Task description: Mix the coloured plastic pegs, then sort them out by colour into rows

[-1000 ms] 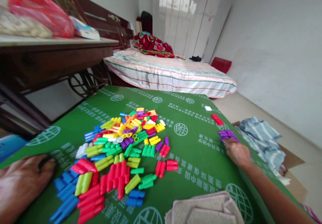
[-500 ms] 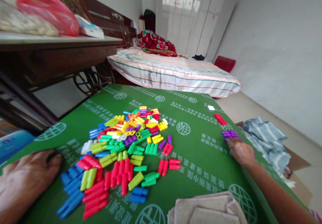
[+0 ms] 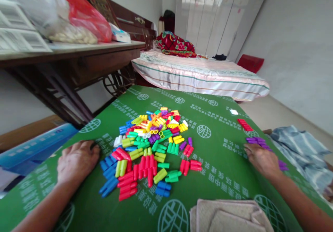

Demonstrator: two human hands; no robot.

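A heap of small plastic pieces (image 3: 149,148) in red, blue, green, yellow, orange, purple and white lies in the middle of a green printed table cover (image 3: 213,176). My left hand (image 3: 76,160) rests palm down on the cover, fingers curled, just left of the blue pieces. My right hand (image 3: 262,159) lies near the cover's right edge, fingers bent over a row of purple pieces (image 3: 256,140). Further back along that edge sit a row of red pieces (image 3: 244,124) and a single white piece (image 3: 234,112).
A folded beige cloth (image 3: 229,216) lies at the front edge. A dark wooden table (image 3: 78,56) with plastic bags stands at the left, a bed (image 3: 200,75) behind. Blue-grey cloth (image 3: 304,152) lies on the floor at the right, a blue box (image 3: 31,150) at the left.
The view has swung to the left, so both hands show more fully. My hands stay where they were, left by the blue pieces and right on the purple row.
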